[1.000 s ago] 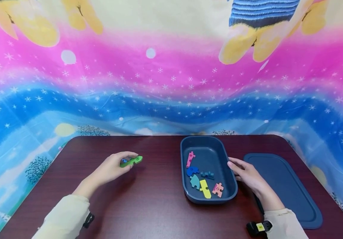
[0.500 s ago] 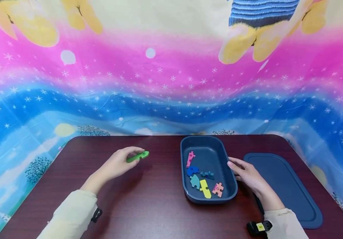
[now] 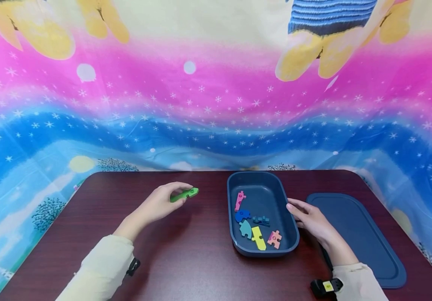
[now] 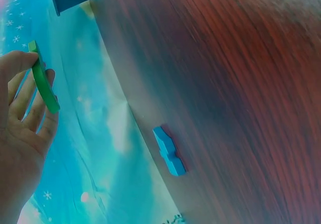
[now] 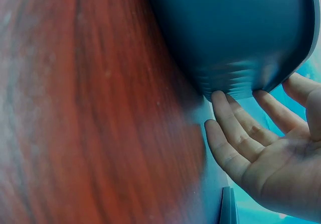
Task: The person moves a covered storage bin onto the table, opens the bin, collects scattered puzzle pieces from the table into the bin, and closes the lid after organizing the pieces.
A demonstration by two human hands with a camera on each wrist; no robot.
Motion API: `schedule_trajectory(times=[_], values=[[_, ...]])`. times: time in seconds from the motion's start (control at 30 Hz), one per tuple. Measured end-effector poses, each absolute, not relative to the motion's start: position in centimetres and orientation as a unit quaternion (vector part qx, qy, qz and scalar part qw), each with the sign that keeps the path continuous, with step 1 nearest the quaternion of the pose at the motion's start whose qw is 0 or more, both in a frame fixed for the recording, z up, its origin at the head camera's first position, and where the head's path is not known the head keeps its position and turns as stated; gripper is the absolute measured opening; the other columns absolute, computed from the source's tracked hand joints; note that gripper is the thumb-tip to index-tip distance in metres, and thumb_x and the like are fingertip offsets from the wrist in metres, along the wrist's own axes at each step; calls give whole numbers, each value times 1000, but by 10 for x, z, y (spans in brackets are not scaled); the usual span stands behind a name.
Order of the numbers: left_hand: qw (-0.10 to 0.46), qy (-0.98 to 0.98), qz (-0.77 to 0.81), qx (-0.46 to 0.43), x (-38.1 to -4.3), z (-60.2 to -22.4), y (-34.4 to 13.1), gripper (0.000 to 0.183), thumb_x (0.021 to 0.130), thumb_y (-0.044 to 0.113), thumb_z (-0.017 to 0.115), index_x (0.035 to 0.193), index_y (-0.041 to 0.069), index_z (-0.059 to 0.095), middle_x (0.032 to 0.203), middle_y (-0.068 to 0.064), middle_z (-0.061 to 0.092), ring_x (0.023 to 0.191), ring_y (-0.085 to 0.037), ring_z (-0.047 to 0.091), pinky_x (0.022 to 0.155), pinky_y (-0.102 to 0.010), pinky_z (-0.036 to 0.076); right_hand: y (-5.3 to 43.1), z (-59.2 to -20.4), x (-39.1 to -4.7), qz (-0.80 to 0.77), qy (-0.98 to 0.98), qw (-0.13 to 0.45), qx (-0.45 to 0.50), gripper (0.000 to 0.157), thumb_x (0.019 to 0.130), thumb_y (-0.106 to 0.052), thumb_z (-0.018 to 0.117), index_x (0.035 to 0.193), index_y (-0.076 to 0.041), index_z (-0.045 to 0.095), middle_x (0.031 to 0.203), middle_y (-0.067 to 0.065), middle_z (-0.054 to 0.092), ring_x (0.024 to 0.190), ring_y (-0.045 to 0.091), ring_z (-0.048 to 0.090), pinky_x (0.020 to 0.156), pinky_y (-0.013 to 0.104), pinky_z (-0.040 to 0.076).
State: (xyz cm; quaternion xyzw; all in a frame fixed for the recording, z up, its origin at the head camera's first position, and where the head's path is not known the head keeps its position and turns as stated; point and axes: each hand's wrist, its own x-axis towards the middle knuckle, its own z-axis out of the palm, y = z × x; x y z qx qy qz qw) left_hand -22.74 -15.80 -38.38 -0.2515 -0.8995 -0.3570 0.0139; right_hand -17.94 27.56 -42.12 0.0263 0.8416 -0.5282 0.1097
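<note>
My left hand [image 3: 161,202] pinches a green puzzle piece [image 3: 184,195] between thumb and fingers, above the table and left of a dark blue box [image 3: 294,242]. The left wrist view shows this green piece [image 4: 44,83] edge-on. My right hand [image 3: 315,221] touches the box's right side, thumb at the rim and fairly straight fingers [image 5: 235,128] against the outer wall. Inside the box lie a pink piece [image 3: 240,201], a blue piece [image 3: 242,215], a teal piece [image 3: 245,229], a yellow piece [image 3: 258,238], an orange-pink piece [image 3: 274,238] and a dark teal piece [image 3: 262,220].
A dark blue lid [image 3: 366,238] lies on the table right of the box, partly behind my right arm. One blue puzzle piece [image 4: 169,151] rests on the table [image 3: 185,267]; the left hand hides it from the head view. A printed cloth [image 3: 216,104] hangs behind the table.
My left hand has moved right and slightly away from me with the green puzzle piece, nearing the box. The blue piece behind it has gone out of the head view. The right hand stays put.
</note>
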Motion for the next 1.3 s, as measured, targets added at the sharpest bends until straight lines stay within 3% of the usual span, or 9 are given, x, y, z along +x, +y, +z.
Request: schedule_trajectory(times=[0.8, 1.3], values=[[-6, -894, -361, -266, -230, -383, -118, 35, 92, 9, 71, 124, 22, 67, 114, 9, 65, 99, -10, 62, 88, -34, 53, 277, -423, -179, -525, 844, 108, 27, 73, 101, -49, 51, 153, -2, 32, 143, 29, 45, 119, 40, 57, 95, 48, 50], [-16, -886, -362, -289, -232, -379, -96, 39, 92, 11, 72, 129, 22, 64, 119, 8, 64, 103, -10, 60, 89, -28, 53, 275, -421, -180, -528, 842, 108, 21, 73, 101, -49, 51, 153, -2, 32, 144, 30, 44, 121, 41, 55, 96, 49, 50]])
